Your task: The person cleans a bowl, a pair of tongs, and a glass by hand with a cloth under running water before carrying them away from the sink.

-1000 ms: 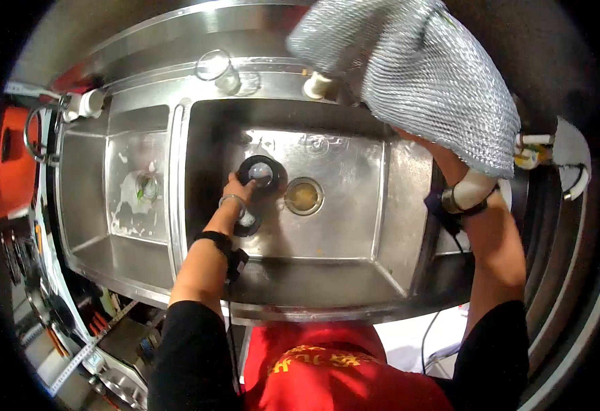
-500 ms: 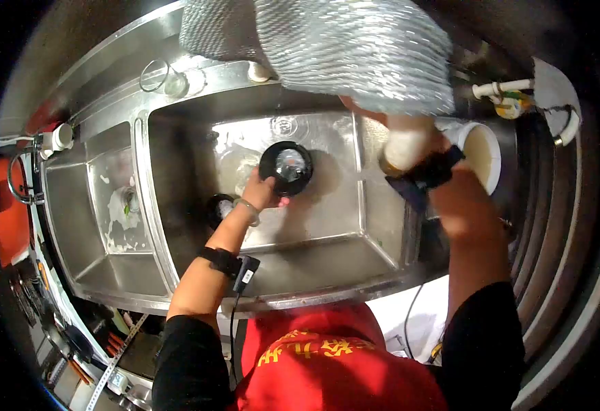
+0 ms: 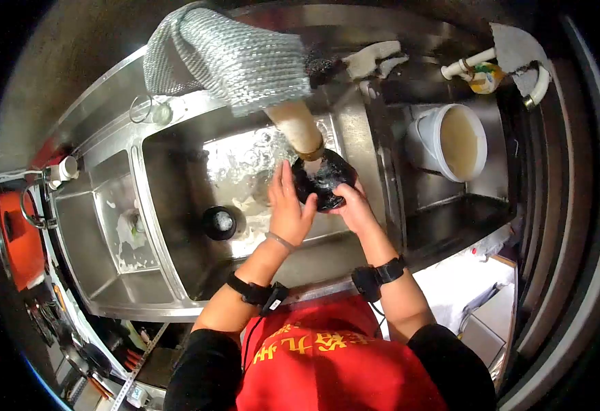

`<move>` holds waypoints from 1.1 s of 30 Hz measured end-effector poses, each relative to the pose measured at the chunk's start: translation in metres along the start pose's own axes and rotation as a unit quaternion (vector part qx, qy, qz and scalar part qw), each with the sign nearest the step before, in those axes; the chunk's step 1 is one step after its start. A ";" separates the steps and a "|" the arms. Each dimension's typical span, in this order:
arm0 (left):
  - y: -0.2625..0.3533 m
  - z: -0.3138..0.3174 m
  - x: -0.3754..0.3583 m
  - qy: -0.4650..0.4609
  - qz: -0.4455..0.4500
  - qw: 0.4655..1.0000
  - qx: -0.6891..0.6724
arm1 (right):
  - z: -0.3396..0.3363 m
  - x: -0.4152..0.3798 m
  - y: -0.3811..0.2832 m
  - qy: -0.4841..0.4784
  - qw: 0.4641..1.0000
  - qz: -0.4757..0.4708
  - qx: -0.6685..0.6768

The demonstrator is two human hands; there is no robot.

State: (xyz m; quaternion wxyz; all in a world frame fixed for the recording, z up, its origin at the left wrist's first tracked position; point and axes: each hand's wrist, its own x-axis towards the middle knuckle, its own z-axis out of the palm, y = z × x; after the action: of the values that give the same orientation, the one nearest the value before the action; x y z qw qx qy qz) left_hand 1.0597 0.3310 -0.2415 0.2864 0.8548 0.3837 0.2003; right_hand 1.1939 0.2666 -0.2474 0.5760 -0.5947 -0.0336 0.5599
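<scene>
Water runs from a wide faucet spout [image 3: 298, 127], wrapped above in silvery mesh-like covering [image 3: 245, 58], onto a black bowl [image 3: 326, 179] over the large sink basin. My right hand [image 3: 356, 207] grips the bowl at its lower right rim, thumb over the edge. Against the bowl's left side is my left hand [image 3: 289, 209], fingers stretched out and thumb apart. A smaller black bowl [image 3: 220, 222] with clear or foamy liquid stands on the basin floor to the left of my left hand.
A white bucket [image 3: 426, 142] of cloudy liquid stands in the right basin. The smaller left basin [image 3: 91, 257] has whitish residue. A glass [image 3: 161, 114] stands on the back ledge. White cloths [image 3: 372, 58] and a yellow-labelled bottle [image 3: 486, 79] are at the back right.
My right hand has come down from the spout to the bowl. The covered spout has swung left. The bowl has moved right under it, and my left hand has opened beside it.
</scene>
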 end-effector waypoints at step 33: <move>-0.031 0.045 -0.010 -0.006 -0.454 0.372 -0.810 | -0.011 -0.017 0.003 0.193 0.891 -0.314 -0.263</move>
State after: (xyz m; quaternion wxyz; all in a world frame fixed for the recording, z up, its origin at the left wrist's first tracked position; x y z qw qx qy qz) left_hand 1.0620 0.3249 -0.2967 0.8920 -0.0872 0.3663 0.2500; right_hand 1.1940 0.2466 -0.2419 0.5393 -0.7791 -0.2534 0.1947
